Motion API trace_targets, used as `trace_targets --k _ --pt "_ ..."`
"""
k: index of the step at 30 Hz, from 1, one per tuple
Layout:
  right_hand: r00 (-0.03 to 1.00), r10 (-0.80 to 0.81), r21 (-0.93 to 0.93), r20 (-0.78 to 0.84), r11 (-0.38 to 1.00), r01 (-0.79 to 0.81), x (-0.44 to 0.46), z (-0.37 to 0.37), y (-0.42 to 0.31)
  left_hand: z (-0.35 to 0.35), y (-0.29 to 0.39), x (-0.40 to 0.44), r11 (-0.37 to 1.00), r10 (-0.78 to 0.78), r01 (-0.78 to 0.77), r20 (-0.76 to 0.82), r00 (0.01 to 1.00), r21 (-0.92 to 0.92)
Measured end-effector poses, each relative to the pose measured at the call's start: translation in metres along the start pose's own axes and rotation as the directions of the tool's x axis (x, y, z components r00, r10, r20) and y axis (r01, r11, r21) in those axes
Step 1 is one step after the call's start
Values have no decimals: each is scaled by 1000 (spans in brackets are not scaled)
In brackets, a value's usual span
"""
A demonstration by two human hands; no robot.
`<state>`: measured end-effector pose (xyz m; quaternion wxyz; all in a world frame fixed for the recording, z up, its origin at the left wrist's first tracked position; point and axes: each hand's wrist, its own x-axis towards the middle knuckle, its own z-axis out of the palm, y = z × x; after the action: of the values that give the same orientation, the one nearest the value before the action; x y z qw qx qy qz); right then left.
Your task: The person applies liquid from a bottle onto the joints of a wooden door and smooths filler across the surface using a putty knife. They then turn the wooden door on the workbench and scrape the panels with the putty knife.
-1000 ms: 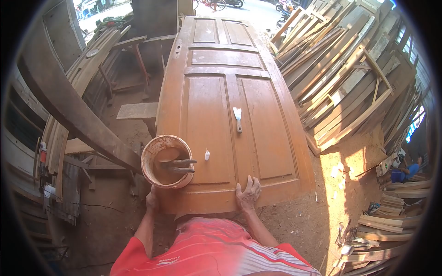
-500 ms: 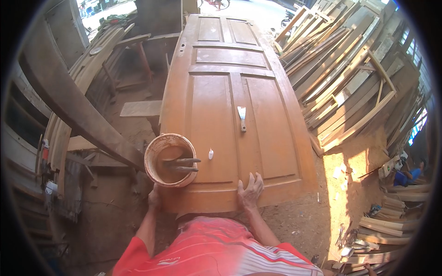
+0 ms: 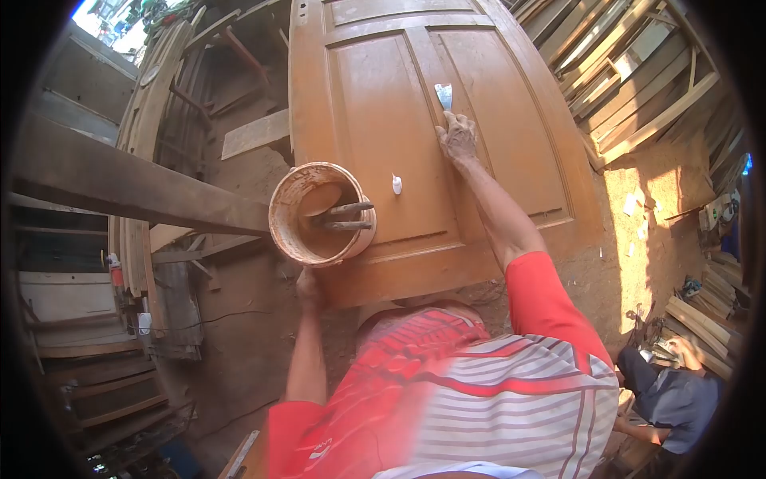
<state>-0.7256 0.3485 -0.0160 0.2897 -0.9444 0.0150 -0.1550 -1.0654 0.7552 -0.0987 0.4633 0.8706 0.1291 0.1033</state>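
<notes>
1. Scraper (image 3: 444, 96) lies on the wooden door (image 3: 379, 112), by the raised strip between its two long panels. Its metal blade points away from the person and shows beyond the grip; its handle is hidden under the fingers.
2. Right hand (image 3: 458, 137) reaches forward over the door, with its fingers bent over the handle of the scraper. The blade sits just ahead of the fingertips. Whether this grip is fully closed on the handle, I cannot tell.
3. Left hand (image 3: 309, 287) is at the near edge of the door, just below the bucket (image 3: 279, 219) in the view. Its fingertips are hidden, so I cannot tell whether this grip is open or closed. The scraper is well apart from it, farther up the door and to the right.
4. The bucket stands at the near left corner of the door, its rim and inner wall smeared. Two stick-like handles (image 3: 348, 217) lean out over the rim, towards the right.
5. A small white bottle (image 3: 396, 185) with a pointed tip is on the left long panel, between the bucket and the right hand, touching neither.
6. Lengths of timber (image 3: 634, 80) and wooden frames lean beyond the right side of the door. At lower right, another person (image 3: 678, 399) in dark clothing is partly in view, well apart from both hands.
</notes>
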Motion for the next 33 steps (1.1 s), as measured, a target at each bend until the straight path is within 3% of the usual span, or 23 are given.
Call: trace_targets --k 1,3,5,6,7,8,9,10,12,13,15,19,21,23,25,26,30,33 --pt "997 17 -47 80 999 -13 7 3 5 0 -1 0 998 -33 33 -6 999 -56" --pt "999 -49 -80 14 996 50 16 5 9 2 7 -2 991 -74 73 -4 997 -113" --pt "998 52 -28 24 998 -51 17 -3 8 2 26 -2 933 -249 236 -14 968 -272" --pt "990 92 7 -106 996 -92 12 1 10 4 18 -6 931 -254 246 6 967 -268" --pt "988 109 -5 -106 994 -110 2 -7 15 6 0 -5 934 -280 271 -5 960 -234" --pt "967 254 327 23 912 -247 -8 -21 18 8 -16 -3 935 -301 292 -18 953 -202" --pt "922 340 601 184 703 -380 -19 -36 20 4 -29 -1 934 -300 294 2 954 -202" --pt "917 358 593 175 705 -389 -41 -53 18 -2 -42 1 918 -299 300 44 953 -260" --pt "893 405 837 195 407 -367 -99 -92 7 0 -34 0 896 -298 321 121 947 -308" --pt "879 437 829 189 409 -381 -118 -103 6 -6 -10 2 848 -328 370 173 929 -379" --pt "859 491 914 149 263 -309 -158 -124 10 -6 4 -3 793 -359 444 270 894 -416" --pt "793 587 897 165 246 -368 -230 -162 21 -10 -10 3 767 -373 467 286 883 -441" --pt "792 585 810 176 371 -454 -273 -179 39 -8 -1 4 736 -395 496 302 867 -461" --pt "756 640 815 139 359 -455 -309 -185 49 -7 29 3 506 -465 633 433 772 -585" --pt "632 758 753 161 320 -575 -347 -179 69 -6 30 5 553 -419 608 441 794 -569" --pt "610 784 706 119 365 -607 -361 -172 74 -6 28 6 594 -369 572 439 819 -566" --pt "597 783 629 173 379 -679 -386 -150 80 -8 15 9 642 -363 543 409 837 -541" --pt "615 774 625 153 406 -667 -388 -135 85 -7 49 4 720 -486 582 323 812 -377"
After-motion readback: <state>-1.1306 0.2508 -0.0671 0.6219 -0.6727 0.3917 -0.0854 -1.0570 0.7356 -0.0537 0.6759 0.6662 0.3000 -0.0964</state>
